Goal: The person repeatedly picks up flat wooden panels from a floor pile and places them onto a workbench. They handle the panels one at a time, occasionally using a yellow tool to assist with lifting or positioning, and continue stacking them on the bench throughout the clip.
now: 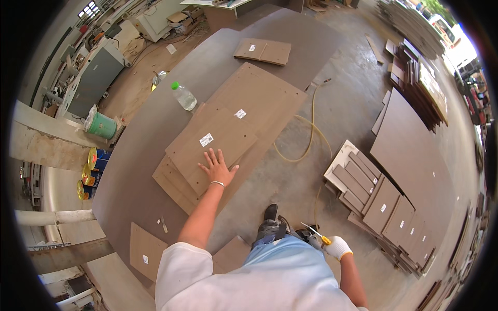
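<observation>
One brown, white-labelled panel (228,139) tops a stack (174,184) on the table (135,176), the left hand (217,170) splayed flat on it. The gloved right hand (339,248) grips one yellow-handled screwdriver (326,240). One bottle (184,97), three blue cans (102,159) beyond.

Resting spread left hand (216,168) on panel (228,133). Gripping screwdriver (325,240) in gloved right hand (339,248). Near panel: bottle (185,97). On floor (249,194): hose (313,111).

Upper-right daylight glare, bowed edges

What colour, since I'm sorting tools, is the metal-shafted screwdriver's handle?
The handle is yellow, clearest in the head view.
</observation>
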A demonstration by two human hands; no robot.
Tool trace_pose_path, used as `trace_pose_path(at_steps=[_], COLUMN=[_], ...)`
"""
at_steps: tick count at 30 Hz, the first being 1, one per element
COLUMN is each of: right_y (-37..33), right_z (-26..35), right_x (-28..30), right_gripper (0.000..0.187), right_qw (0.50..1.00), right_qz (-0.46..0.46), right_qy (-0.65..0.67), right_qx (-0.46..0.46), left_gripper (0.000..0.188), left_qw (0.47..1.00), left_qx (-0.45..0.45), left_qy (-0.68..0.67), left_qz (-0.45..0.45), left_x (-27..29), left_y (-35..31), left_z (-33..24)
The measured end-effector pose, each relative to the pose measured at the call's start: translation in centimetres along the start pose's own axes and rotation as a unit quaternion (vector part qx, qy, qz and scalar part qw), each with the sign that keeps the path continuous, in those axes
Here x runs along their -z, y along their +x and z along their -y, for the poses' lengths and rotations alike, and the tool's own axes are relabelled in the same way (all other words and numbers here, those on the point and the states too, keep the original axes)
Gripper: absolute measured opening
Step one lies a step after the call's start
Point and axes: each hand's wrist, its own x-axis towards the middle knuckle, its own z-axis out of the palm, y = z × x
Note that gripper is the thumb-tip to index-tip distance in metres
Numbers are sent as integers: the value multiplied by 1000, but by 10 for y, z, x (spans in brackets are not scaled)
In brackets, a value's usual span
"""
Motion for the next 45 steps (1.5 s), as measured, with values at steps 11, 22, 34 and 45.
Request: trace_pose_path(at_steps=[11, 22, 34, 45], right_y=[63, 57, 26, -48], right_z=[207, 278, 99, -156], right_x=[122, 170, 68, -59], right_gripper=[30, 32, 32, 31], right_qw=[978, 972, 989, 971], right_qz=[-155, -97, 37, -123], right_qy=[-132, -179, -141, 109], right_qx=[56, 113, -24, -176], left_gripper=[74, 90, 84, 80], left_qw=[998, 997, 996, 980], left_qx=[-23, 67, -64, -80], left_qy=[50, -12, 46, 144], left_qz=[-45, -37, -43, -109], left_x=[-67, 12, -22, -31], left_y=[-107, -68, 13, -21], left_z=[-17, -12, -37, -62])
